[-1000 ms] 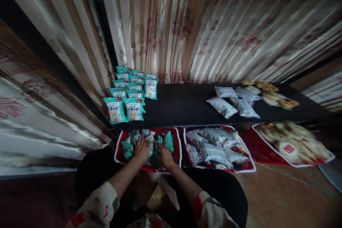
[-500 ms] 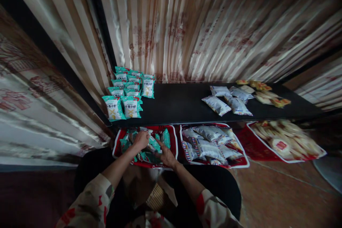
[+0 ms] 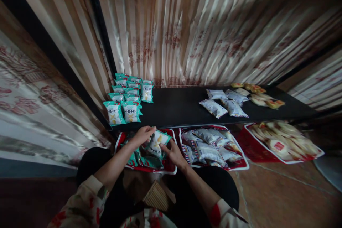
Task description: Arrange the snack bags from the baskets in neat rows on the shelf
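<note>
A white and teal snack bag (image 3: 155, 145) is raised over the left red basket (image 3: 174, 166), its print upside down to me. My right hand (image 3: 174, 154) grips its right side, thumb across the front. My left hand (image 3: 143, 136) closes at its upper left edge, the fingertips partly hidden. Beneath both hands, more teal bags (image 3: 148, 162) lie loose in the basket. On the black shelf (image 3: 173, 108) just beyond, teal snack bags (image 3: 130, 112) stand upright in rows at the left end.
A middle basket (image 3: 247, 165) holds silvery-blue bags (image 3: 210, 151); the right basket (image 3: 256, 156) holds pale round packs (image 3: 287, 142). More silvery bags (image 3: 213, 108) and yellowish packs (image 3: 275, 104) lie on the shelf. Curtains (image 3: 171, 42) hang behind, and a dark post (image 3: 98, 17) rises at left.
The snack bag has come up from among the others and turned its front toward me. My left hand has moved up toward the shelf edge. The view has shifted slightly.
</note>
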A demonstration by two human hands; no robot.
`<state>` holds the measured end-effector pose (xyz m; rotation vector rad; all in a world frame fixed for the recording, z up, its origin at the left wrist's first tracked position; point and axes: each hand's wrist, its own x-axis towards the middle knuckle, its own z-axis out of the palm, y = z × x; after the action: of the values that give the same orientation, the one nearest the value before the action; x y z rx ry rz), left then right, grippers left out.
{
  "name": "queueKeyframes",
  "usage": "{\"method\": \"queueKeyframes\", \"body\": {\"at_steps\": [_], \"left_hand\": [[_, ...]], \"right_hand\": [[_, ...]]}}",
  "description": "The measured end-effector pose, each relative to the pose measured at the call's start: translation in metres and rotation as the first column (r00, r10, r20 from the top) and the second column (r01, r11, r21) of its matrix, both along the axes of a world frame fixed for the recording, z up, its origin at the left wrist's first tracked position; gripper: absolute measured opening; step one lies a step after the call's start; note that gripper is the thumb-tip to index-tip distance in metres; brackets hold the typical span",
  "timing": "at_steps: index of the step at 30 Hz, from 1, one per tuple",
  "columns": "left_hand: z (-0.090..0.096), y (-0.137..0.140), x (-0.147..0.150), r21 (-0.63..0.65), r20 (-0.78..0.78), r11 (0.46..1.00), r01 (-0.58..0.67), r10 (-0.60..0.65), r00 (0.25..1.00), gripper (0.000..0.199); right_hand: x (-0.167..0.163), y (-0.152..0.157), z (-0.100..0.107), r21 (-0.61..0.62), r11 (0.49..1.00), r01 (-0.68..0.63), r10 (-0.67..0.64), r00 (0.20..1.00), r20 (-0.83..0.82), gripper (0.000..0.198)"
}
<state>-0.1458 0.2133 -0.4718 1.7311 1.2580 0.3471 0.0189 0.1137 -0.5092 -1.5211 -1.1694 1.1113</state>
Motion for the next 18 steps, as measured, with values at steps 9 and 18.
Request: {"method": "queueKeyframes", "body": {"at_steps": [9, 18], "left_hand": [[0.012, -0.003, 0.003, -0.289, 0.441, 0.957, 0.001, 0.132, 0.887, 0.043], [0.017, -0.015, 0.014, -0.422, 0.606, 0.833, -0.359, 0.553, 0.572, 0.065]], "right_hand": [[-0.002, 0.019, 0.036, -0.068, 0.986, 0.151, -0.166, 0.877, -0.451, 0.048], [-0.044, 0.028, 0.044, -0.162, 0.920, 0.357, -0.355, 0.583, -0.731, 0.040]]}}
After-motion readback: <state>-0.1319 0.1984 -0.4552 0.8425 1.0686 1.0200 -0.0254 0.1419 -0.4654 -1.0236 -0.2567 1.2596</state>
